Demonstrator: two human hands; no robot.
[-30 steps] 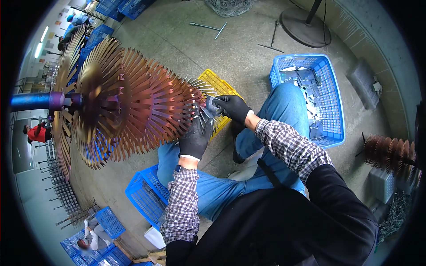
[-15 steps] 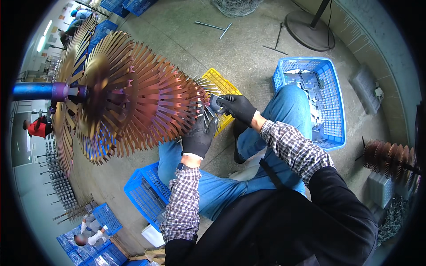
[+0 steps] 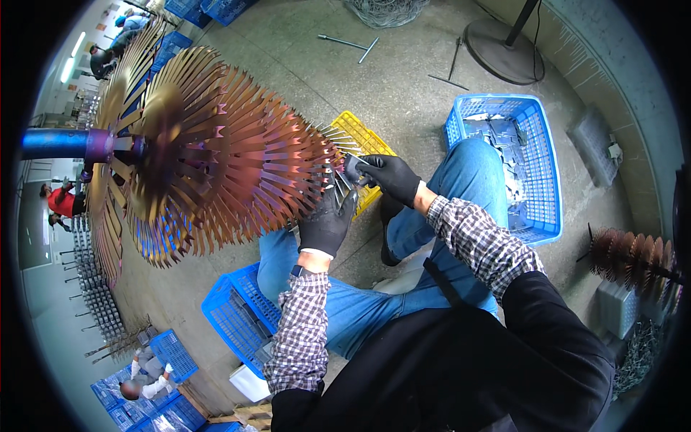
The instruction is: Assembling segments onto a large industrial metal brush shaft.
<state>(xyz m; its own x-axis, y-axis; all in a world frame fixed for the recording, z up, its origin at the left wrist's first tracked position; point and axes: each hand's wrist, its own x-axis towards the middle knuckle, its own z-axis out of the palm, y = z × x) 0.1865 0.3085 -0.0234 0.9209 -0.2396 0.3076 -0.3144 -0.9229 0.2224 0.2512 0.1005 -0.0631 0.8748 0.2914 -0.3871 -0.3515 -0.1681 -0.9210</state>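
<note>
A large stack of fanned, bronze and purple metal blade discs (image 3: pixel 216 151) sits on a blue horizontal shaft (image 3: pixel 57 142). My left hand (image 3: pixel 327 219), in a black glove, rests against the near end of the stack from below. My right hand (image 3: pixel 389 176), also in a black glove, pinches a small grey metal piece (image 3: pixel 353 167) at the end of the stack. Both sleeves are checked.
A yellow crate (image 3: pixel 360 137) lies behind my hands. A blue crate of grey metal pieces (image 3: pixel 536 165) stands by my right knee, another blue crate (image 3: pixel 234 317) under my left arm. A smaller finned stack (image 3: pixel 633 259) is at the right. Other people work at the far left.
My hands have stayed at the end of the stack; the right hand has shifted slightly on the grey piece. The camera view has turned a little.
</note>
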